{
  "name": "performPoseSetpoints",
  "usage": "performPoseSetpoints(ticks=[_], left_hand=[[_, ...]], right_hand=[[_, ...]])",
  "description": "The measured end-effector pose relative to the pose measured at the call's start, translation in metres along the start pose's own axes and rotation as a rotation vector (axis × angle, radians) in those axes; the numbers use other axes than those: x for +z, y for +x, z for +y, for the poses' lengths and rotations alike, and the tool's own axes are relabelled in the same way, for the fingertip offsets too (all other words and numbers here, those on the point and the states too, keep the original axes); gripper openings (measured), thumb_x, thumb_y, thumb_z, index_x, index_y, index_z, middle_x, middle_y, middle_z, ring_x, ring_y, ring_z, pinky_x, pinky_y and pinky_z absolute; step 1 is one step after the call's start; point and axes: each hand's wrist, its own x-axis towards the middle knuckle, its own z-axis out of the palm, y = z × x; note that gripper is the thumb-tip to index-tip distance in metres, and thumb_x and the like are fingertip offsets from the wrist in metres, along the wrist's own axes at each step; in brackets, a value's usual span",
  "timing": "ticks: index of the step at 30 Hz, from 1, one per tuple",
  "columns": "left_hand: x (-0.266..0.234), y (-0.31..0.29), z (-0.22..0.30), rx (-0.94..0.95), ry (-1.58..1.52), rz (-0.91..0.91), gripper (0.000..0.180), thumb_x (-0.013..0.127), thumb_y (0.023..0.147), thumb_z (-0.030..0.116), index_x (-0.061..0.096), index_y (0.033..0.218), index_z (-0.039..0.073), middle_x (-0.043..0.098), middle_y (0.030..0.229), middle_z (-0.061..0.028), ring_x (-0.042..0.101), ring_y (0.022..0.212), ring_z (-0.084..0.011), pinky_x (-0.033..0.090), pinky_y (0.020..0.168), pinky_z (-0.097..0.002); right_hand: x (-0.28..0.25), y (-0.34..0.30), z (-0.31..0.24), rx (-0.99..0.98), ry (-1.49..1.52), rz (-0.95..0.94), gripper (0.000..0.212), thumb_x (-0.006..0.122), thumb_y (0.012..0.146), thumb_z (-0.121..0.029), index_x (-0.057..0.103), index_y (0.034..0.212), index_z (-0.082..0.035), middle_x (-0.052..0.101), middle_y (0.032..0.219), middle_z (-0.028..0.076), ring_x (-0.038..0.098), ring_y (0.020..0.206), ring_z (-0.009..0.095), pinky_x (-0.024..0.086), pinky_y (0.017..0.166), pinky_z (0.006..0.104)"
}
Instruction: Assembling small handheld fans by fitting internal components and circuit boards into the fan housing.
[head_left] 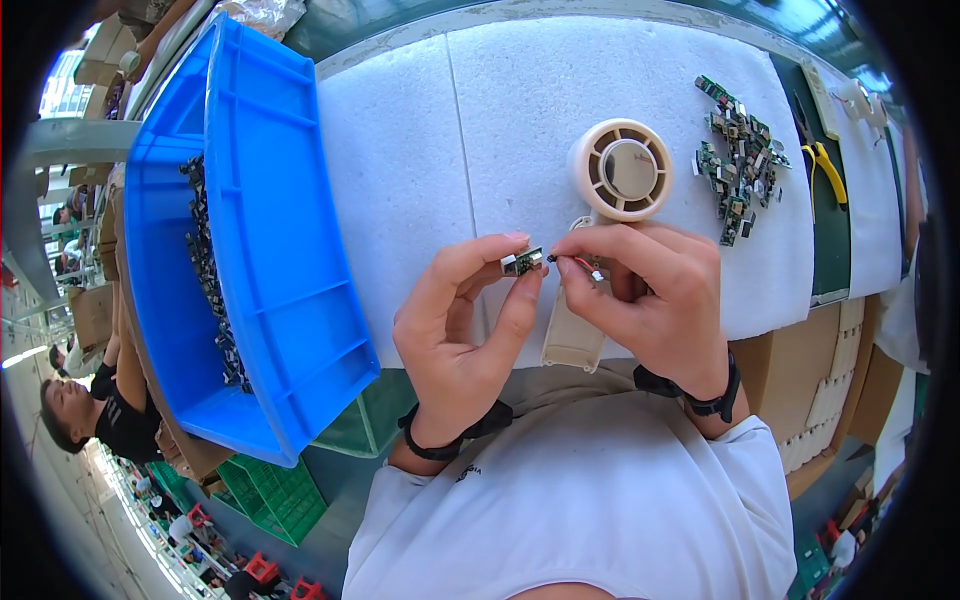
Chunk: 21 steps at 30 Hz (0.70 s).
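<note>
Between thumb and forefinger, my left hand (465,310) pinches a small green circuit board (521,262) with silver and white connectors. Close beside it, my right hand (645,285) pinches the end of a short red and black wire lead (583,265); a small white plug (597,275) hangs from it. The wire end is next to the board; whether they touch I cannot tell. Under my right hand lies an opened cream handheld fan, its round head (625,170) pointing away and its handle shell (573,325) toward me. My fingers cover part of the handle.
A pile of green circuit boards (740,160) lies on the white foam sheet (400,130), with yellow-handled pliers (826,178) to its right. At left stands a blue bin (285,250) holding more small boards (205,260). A cardboard box (800,385) sits at lower right. Another person (110,405) is at far left.
</note>
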Motion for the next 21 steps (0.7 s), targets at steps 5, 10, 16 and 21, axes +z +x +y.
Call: performPoseSetpoints(ticks=[5, 10, 16, 21], left_hand=[[0.0052, 0.0028, 0.0054, -0.007, 0.002, -0.012, 0.032, 0.068, 0.084, -0.011, 0.064, 0.115, -0.004, 0.068, 0.108, -0.0099, 0.066, 0.099, -0.0150, 0.053, 0.090, -0.0288], [0.0074, 0.0025, 0.0056, -0.026, 0.031, 0.008, 0.031, 0.068, 0.084, -0.011, 0.066, 0.114, -0.003, 0.069, 0.106, -0.0100, 0.067, 0.097, -0.0149, 0.054, 0.088, -0.0285], [0.0055, -0.0002, 0.0068, -0.060, 0.082, 0.000, 0.031, 0.068, 0.083, -0.011, 0.068, 0.113, -0.003, 0.070, 0.105, -0.0115, 0.069, 0.096, -0.0166, 0.056, 0.086, -0.0288], [0.0064, -0.0018, 0.0048, -0.041, 0.080, 0.006, 0.032, 0.067, 0.083, -0.012, 0.069, 0.114, -0.003, 0.071, 0.106, -0.0131, 0.070, 0.096, -0.0182, 0.056, 0.085, -0.0290]], right_hand=[[0.0012, -0.0023, 0.0019, -0.004, 0.023, 0.028, 0.016, 0.077, 0.073, -0.004, 0.074, 0.089, -0.007, 0.050, 0.056, -0.002, 0.041, 0.045, 0.005, 0.030, 0.043, 0.0230], [0.0004, -0.0031, 0.0013, 0.012, 0.029, 0.025, 0.017, 0.077, 0.071, -0.003, 0.073, 0.087, -0.007, 0.051, 0.056, -0.002, 0.041, 0.045, 0.004, 0.029, 0.043, 0.0226], [-0.0013, -0.0042, 0.0017, 0.036, 0.025, 0.018, 0.018, 0.078, 0.068, -0.004, 0.073, 0.085, -0.007, 0.052, 0.057, -0.002, 0.042, 0.044, 0.004, 0.029, 0.043, 0.0215], [-0.0021, -0.0046, 0.0025, 0.023, 0.022, 0.023, 0.017, 0.078, 0.068, -0.004, 0.072, 0.084, -0.007, 0.053, 0.057, -0.003, 0.044, 0.044, 0.003, 0.029, 0.043, 0.0207]])
